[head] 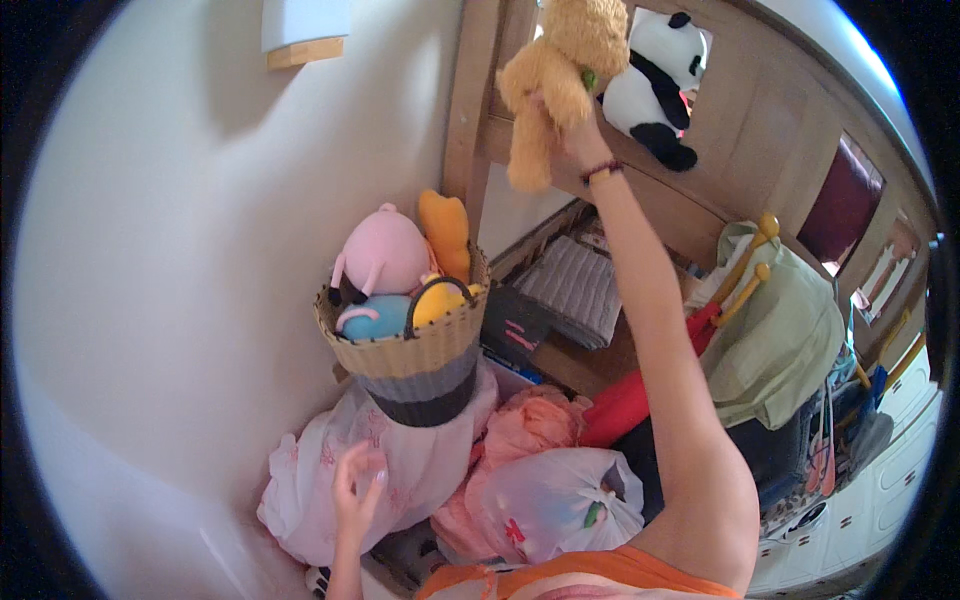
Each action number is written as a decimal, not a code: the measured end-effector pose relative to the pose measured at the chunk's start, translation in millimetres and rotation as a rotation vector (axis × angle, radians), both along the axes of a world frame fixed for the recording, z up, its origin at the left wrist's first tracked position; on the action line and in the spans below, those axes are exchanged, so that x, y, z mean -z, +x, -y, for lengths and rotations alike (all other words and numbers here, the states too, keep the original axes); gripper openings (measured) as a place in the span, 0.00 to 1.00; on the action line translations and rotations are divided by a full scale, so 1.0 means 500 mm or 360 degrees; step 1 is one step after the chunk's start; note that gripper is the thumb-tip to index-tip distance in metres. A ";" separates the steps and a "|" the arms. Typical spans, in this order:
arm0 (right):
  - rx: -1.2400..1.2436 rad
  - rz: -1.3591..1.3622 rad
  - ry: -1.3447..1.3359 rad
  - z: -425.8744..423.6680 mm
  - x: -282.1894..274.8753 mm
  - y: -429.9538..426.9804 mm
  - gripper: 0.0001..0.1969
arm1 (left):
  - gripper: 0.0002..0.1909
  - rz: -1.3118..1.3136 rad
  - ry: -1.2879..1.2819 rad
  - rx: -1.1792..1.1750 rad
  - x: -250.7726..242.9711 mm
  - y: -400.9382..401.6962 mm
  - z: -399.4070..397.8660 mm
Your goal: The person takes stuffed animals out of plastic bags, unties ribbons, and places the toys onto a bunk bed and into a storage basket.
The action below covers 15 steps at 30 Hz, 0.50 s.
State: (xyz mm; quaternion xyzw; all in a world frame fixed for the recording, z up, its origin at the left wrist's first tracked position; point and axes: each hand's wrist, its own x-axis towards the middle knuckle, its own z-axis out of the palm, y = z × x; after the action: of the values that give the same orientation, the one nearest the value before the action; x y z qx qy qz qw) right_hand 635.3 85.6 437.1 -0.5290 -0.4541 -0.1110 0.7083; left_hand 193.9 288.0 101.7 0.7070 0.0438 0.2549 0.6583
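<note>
Up at the wooden bunk frame, my right hand (574, 139) grips a tan plush bear (559, 97) by its lower body. A panda plush (652, 90) sits just right of the bear, against the slotted wooden panel. My left hand (358, 480) holds nothing, fingers apart and curved, in front of a large white bag (420, 480). On that bag stands a woven basket (427, 375) in tan, grey and black. A pink plush toy (384, 251), an orange plush toy (448, 232), and blue (379, 316) and yellow (442, 301) plush toys fill it.
The wall (187, 262) runs along the left. Under the wooden panel (765, 127), folded grey bedding (574, 289) lies on a shelf. A pink cloth bundle (532, 420) and a tied white plastic bag (562, 506) are in front. Green cloth (787, 330) hangs at right.
</note>
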 end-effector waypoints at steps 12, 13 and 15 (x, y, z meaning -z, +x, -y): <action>0.0953 0.0353 0.0043 -0.052 -0.106 0.514 0.24 | 0.18 -0.0602 -0.0339 -0.0238 0.227 -0.145 -0.083; 0.1058 0.0471 0.0068 -0.012 -0.123 0.547 0.23 | 0.18 -0.0589 -0.0355 -0.0180 0.257 -0.136 -0.082; 0.1236 0.0713 0.0141 0.025 -0.172 0.565 0.22 | 0.18 -0.0576 -0.0219 -0.0107 0.309 -0.124 -0.086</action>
State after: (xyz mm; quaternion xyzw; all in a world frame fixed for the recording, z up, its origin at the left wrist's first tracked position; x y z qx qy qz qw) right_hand 917.9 73.1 523.3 -0.5922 -0.3588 -0.4999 0.5203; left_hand 131.9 331.2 -52.8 0.6927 0.2025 0.1419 0.6775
